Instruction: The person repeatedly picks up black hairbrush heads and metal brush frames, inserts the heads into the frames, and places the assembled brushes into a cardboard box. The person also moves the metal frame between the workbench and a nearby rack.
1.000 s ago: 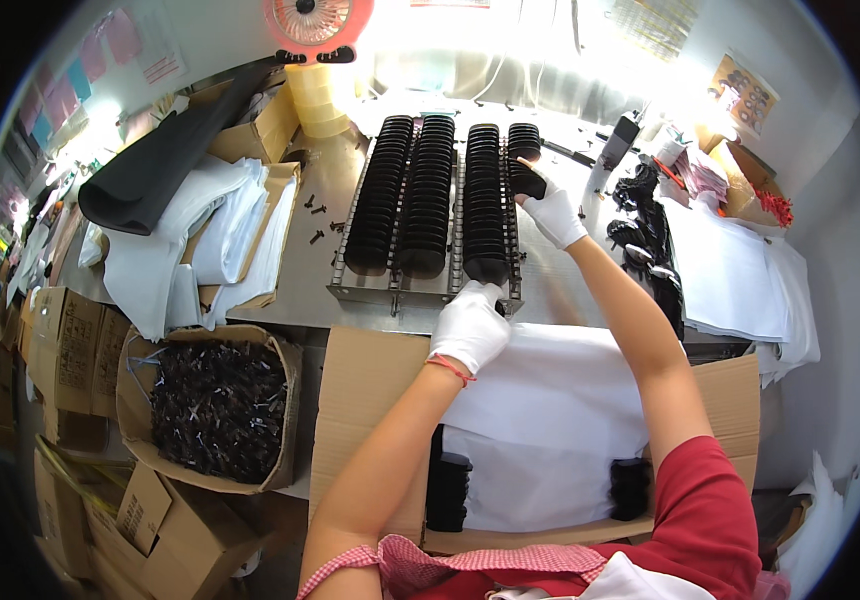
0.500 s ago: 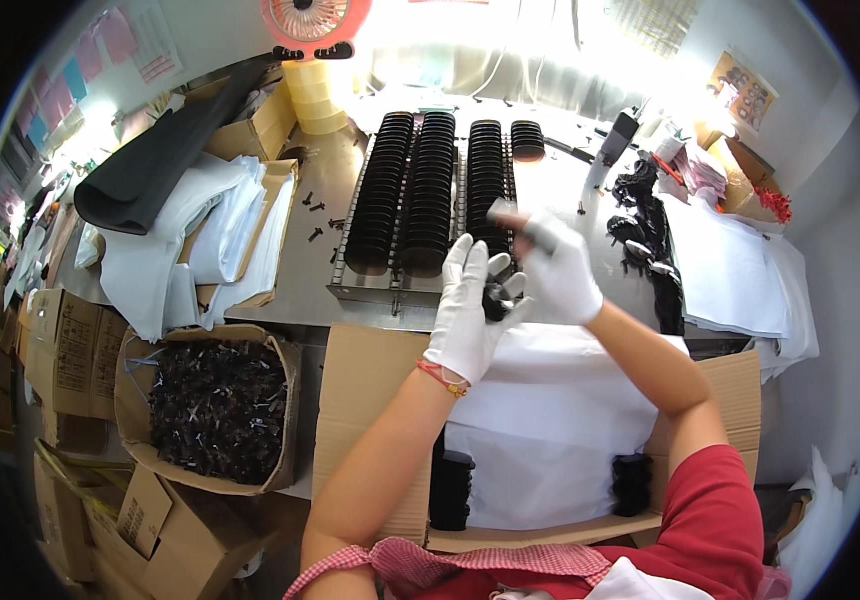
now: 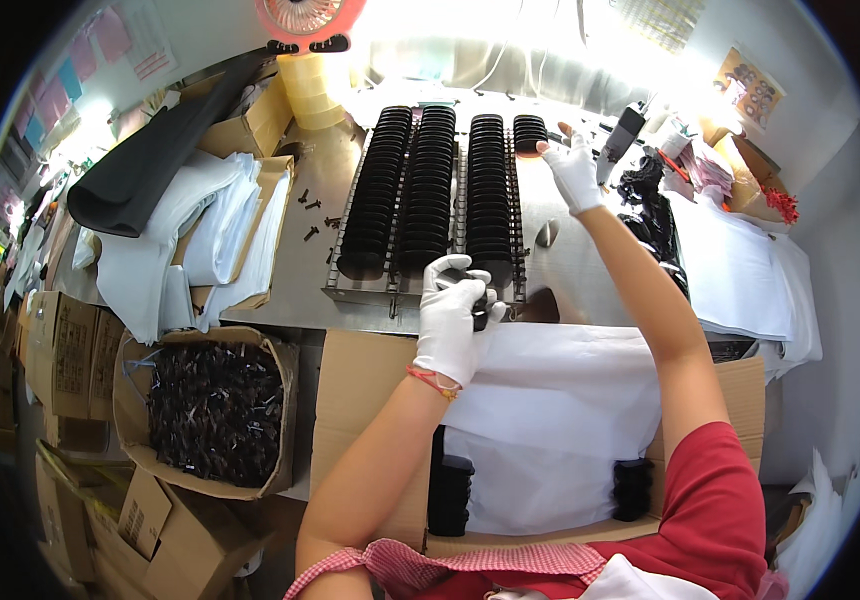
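Observation:
My left hand (image 3: pixel 453 318), in a white glove, is closed around a small black part (image 3: pixel 480 312) in front of the near end of the rack (image 3: pixel 397 290); the fingers hide most of that part. Rows of thin black discs (image 3: pixel 428 185) stand on edge in the rack. Farther right, my gloved right hand (image 3: pixel 575 172) reaches to a short row of black discs (image 3: pixel 528 134). Its thumb and forefinger are apart, with bare tips, and nothing shows between them. A dark rounded piece (image 3: pixel 540 306) lies at the table's front edge, and a small shiny oval (image 3: pixel 547 233) lies behind it.
An open carton (image 3: pixel 370 400) lined with white sheeting stands before me. To its left, another carton (image 3: pixel 290 420) holds many small dark pieces. White sheets (image 3: pixel 220 230) and black screws (image 3: pixel 311 233) lie left of the rack; black bundles (image 3: pixel 640 185) and more sheets (image 3: pixel 730 270) lie right.
My right hand has moved from beside my left hand to the far right, by the short disc row. My left hand has dropped slightly nearer, its fingers now curled more.

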`<state>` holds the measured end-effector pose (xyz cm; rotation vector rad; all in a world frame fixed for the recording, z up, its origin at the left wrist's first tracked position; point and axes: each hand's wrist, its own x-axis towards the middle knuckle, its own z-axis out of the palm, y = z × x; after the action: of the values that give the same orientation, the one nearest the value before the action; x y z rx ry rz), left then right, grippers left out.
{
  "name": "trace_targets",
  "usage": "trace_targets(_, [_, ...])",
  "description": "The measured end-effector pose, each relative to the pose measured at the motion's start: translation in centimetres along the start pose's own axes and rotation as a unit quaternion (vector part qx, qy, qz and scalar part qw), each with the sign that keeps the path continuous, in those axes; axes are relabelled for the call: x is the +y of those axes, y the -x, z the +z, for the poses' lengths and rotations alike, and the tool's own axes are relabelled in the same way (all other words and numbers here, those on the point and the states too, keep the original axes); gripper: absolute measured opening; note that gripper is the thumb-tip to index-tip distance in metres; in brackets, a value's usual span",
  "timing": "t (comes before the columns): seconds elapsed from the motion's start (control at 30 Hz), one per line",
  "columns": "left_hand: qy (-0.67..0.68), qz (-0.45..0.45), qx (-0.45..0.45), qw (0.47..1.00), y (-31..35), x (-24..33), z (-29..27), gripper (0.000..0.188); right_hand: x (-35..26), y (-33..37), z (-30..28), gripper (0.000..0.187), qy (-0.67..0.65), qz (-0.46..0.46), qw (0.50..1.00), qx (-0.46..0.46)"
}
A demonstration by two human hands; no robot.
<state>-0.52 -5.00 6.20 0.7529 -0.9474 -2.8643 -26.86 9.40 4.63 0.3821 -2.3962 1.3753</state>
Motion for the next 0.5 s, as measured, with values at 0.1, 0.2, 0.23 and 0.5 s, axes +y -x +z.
trace_targets(0.1, [-0.328,0.182,-0.028,0.927,-1.9,-1.2,-2.3,0.031,1.3,-2.5,0.8,0.071,-0.119,0.021,0.983,-0.142])
trace_targets(0.2, [-0.547,0.289,-0.042,0.784,-1.7,-2.0,-1.3,0.023,3.9,-5.8,-0.7,0.062,-0.182,0.050,0.954,-0.235])
trace_targets(0.23, [-0.597,0.333,-0.040,0.729,-1.7,-2.3,-1.5,0.024,4.1,-6.6,-0.3,0.059,-0.228,0.043,0.925,-0.302])
trace_targets(0.5, [-0.648,0.414,-0.089,0.633,-3.1,-2.9,-3.0,0.024,2.6,-2.6,4.2,0.049,-0.027,-0.130,0.982,-0.136])
